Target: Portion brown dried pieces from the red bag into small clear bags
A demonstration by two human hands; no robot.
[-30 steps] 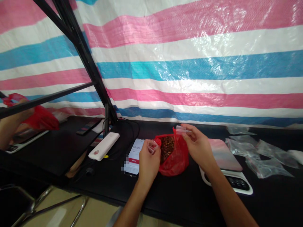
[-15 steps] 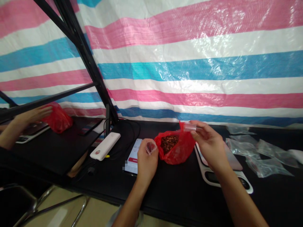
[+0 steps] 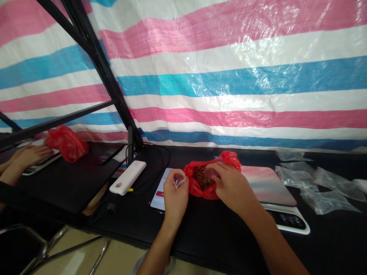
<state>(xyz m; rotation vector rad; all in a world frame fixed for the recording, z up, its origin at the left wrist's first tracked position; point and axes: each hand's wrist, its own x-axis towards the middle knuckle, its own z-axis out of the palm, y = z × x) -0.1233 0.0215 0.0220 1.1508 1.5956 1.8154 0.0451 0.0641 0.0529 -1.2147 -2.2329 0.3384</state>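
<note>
A red plastic bag, its mouth open, sits on the black table and holds reddish-brown dried bits. Just left of it, my left hand is closed around a small clear plastic bag, whose mouth is spread open above the fist. My right hand reaches into the red bag, fingers closed on a small clear plastic scoop-like piece at the bits. Part of that piece is hidden by the fingers. Under my left hand lies a phone with a lit screen.
To the right stands a white kitchen scale with a pinkish plate. Several clear zip bags lie beyond it. A white power bank with black cables is at left. Another person's hands and red bag are further left.
My right hand has moved left and down from the red bag's far rim into its mouth, with the clear piece. The scale's plate is now uncovered. My left hand has barely shifted.
</note>
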